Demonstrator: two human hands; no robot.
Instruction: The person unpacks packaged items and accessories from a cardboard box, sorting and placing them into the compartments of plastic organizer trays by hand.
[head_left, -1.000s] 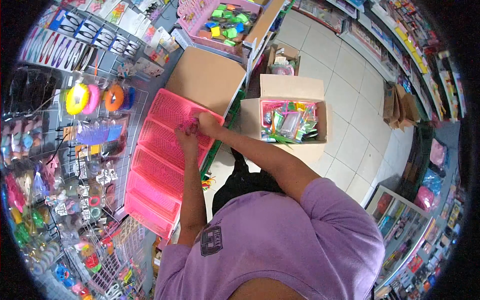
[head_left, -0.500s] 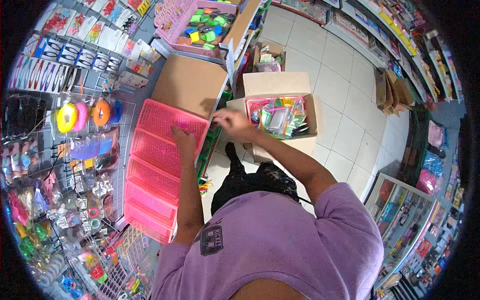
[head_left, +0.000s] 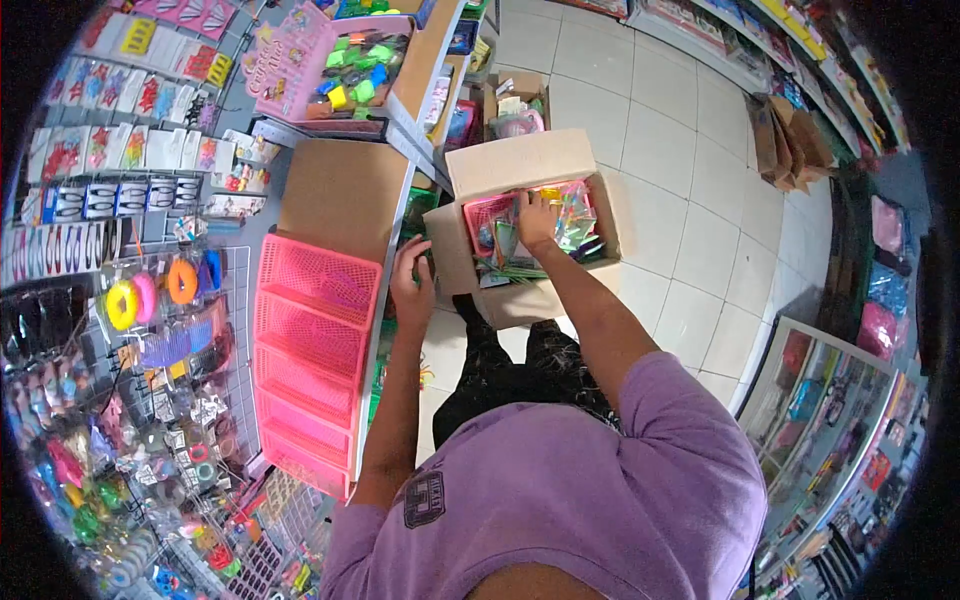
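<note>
My right hand reaches into an open cardboard box on the floor. Its fingers are bent together among small plastic packets in bright colours; what they grip is hidden. A pink basket sits inside the same box, left of that hand. My left hand is raised by the shelf edge, fingers apart and holding nothing. Beside it on the shelf stands a row of several pink mesh baskets; a small darker pink patch shows in the top one.
Brown cardboard covers the shelf behind the baskets. Beyond it is a pink display box of colourful small items. Hair accessories hang on the wall grid at left. A second box and a glass case stand on the tiled floor.
My right hand has moved from the shelf edge into the cardboard box. My left hand has left the top pink basket and shifted right, its fingers now spread. The view has shifted slightly.
</note>
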